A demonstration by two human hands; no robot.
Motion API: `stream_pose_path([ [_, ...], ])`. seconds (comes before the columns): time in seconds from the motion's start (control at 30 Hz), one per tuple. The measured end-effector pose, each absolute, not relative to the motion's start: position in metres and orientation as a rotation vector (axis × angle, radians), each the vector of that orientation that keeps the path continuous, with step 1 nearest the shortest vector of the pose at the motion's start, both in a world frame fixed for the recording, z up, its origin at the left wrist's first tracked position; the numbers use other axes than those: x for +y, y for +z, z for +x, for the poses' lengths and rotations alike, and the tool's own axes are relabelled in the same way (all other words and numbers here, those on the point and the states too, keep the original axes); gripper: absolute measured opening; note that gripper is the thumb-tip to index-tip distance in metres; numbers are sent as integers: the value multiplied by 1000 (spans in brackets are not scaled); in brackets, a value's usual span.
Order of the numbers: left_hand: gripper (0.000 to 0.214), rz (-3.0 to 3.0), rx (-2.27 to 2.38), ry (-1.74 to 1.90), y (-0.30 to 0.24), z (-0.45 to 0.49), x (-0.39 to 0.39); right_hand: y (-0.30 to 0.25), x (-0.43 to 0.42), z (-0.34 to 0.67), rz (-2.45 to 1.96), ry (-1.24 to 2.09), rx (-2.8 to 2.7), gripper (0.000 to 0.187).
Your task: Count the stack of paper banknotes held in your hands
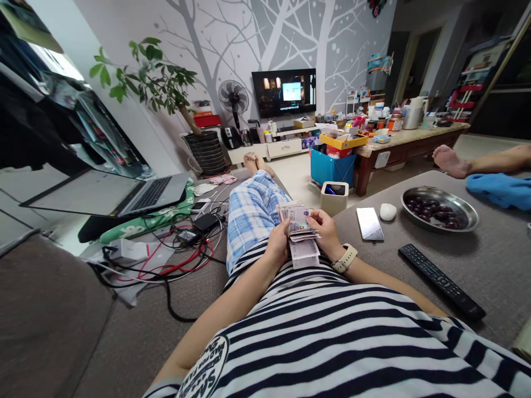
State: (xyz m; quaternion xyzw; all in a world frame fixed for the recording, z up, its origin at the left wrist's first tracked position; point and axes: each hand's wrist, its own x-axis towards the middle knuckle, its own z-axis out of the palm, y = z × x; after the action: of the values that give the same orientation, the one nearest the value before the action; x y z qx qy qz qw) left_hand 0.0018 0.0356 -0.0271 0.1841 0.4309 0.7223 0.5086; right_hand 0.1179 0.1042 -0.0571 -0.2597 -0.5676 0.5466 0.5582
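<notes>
A stack of banknotes (pixel 296 218) is held in front of my waist, above my lap. My left hand (pixel 279 241) is closed on the stack's left side, thumb on top. My right hand (pixel 326 229), with a pale watch (pixel 345 258) on its wrist, pinches the upper right edge of the notes. Below the stack, loose banknotes (pixel 306 251) lie against my striped shirt (pixel 323 326). To the right of my right hand a phone (pixel 370 224) rests on the sofa, beside a white mouse (pixel 388 211).
Left of my legs, an open laptop (pixel 153 193) stands near tangled cables (pixel 194 249). On the right are a remote control (pixel 442 281) and a metal bowl (pixel 473 213) of dark fruit. Another person's foot (pixel 450 161) extends in at right. A crowded table (pixel 440 132) stands beyond.
</notes>
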Motion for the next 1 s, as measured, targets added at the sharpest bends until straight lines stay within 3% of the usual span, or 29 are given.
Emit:
stream_pose_path([
  [0.67, 14, 400, 1005, 1764, -29, 2, 39, -51, 98, 121, -665, 1192, -1294, 30],
  [1.0, 8, 428, 1058, 1787, -21, 9, 33, -44, 93, 123, -538, 1326, -1291, 34],
])
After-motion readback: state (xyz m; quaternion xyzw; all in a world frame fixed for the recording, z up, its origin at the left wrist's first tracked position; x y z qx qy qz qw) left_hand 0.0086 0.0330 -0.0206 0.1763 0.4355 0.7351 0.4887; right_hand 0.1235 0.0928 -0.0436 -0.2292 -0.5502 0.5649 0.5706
